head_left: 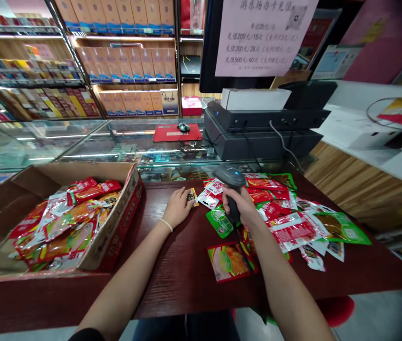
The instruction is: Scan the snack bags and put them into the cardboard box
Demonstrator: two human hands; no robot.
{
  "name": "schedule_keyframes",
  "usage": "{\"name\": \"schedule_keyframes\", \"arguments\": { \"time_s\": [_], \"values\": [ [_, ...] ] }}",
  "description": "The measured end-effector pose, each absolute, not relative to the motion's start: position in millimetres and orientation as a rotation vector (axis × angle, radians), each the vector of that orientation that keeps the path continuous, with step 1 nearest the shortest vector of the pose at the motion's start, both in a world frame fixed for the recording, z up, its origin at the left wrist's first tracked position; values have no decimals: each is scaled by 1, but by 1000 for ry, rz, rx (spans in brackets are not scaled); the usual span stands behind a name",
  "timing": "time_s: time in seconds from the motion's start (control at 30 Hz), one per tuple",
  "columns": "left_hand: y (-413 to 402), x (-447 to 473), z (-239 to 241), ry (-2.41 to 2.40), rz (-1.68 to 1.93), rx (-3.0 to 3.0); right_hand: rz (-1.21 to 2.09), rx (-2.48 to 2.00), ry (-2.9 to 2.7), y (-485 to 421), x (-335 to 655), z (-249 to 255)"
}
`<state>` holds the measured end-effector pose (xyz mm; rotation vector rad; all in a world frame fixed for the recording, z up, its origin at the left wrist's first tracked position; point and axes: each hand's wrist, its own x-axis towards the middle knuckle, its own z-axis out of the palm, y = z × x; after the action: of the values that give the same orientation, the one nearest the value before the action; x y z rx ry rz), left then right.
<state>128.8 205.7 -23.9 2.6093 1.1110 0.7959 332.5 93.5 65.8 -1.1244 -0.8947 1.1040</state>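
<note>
My right hand (241, 204) is closed round the handle of a black barcode scanner (231, 179), its head pointing down and left over the dark red counter (183, 265). My left hand (178, 206) lies on the counter with its fingers pinching a small yellow snack packet (191, 196) just under the scanner head. Red, green and white snack packets (293, 222) lie scattered around and to the right of my right hand. One red packet with a food picture (228, 261) lies apart, nearer to me.
A cardboard box (115, 227) full of snack packets stands at the left of the counter. Behind are a glass display case (80, 142), a black cash register (261, 128), a mouse on a red pad (177, 131), and shelves of boxed goods (130, 61).
</note>
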Motion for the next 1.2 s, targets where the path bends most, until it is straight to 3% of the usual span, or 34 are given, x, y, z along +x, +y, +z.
{"name": "schedule_keyframes", "arguments": {
  "time_s": [0.37, 0.6, 0.8, 1.2],
  "values": [
    [212, 121, -21, 1242, 1108, 1988, 1089, -1146, -934, 94, 327, 64],
    [222, 117, -21, 1027, 1270, 1238, 1101, -1182, -950, 95, 320, 62],
    [220, 116, -11, 950, 1403, 1083, 1087, -1177, -961, 95, 317, 60],
    [215, 112, 3, 614, 1241, 648, 1112, -1207, -942, 95, 311, 68]
  ]
}}
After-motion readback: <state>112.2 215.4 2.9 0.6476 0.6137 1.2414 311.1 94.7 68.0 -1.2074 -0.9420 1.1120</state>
